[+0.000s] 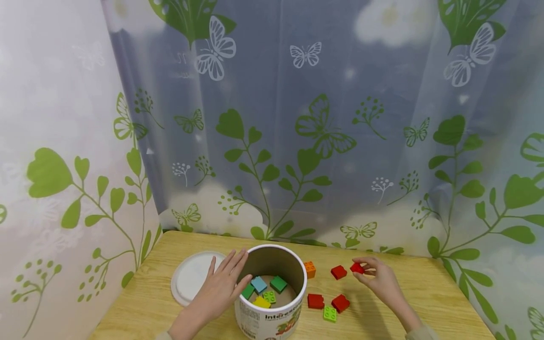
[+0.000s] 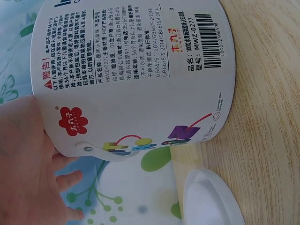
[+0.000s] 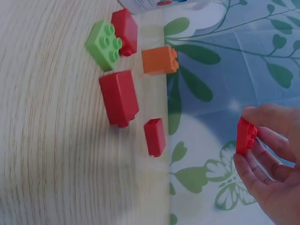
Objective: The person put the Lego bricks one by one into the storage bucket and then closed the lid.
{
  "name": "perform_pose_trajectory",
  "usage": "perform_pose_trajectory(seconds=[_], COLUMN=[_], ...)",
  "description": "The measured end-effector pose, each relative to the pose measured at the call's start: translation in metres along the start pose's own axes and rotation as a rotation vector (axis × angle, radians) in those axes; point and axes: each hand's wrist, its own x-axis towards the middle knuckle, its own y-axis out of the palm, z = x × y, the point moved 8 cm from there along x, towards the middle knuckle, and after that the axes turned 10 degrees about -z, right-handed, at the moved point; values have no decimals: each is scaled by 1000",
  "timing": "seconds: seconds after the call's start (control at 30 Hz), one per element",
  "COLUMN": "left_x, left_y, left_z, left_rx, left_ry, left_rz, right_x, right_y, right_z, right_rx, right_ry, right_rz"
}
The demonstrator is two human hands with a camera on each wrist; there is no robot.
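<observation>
Between thumb and fingers, my right hand pinches a red building block above the table; the right wrist view shows that block with its studs toward the palm. My left hand, fingers extended, rests against the left rim of a white bucket. Inside the bucket lie a blue block, green blocks, a lime block and a yellow block. On the table right of it are several red blocks, a lime block and an orange block.
A round white lid lies on the wooden table left of the bucket, partly behind my left hand. Patterned curtains with leaves and butterflies hang along the table's back and sides. In the left wrist view, printed text and a barcode cover the bucket's side.
</observation>
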Motion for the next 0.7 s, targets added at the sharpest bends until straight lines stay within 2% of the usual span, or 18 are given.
perform_pose_trajectory(seconds=[0.3, 0.7], left_x=[0, 0], left_y=[0, 1], left_z=[0, 1], left_rx=[5, 15], left_ry=[3, 5], left_rz=[-7, -15], right_x=[-3, -3], right_y=[-8, -13], right_z=[21, 59], right_rx=[26, 65], right_ry=[-77, -160], right_rz=[-52, -81])
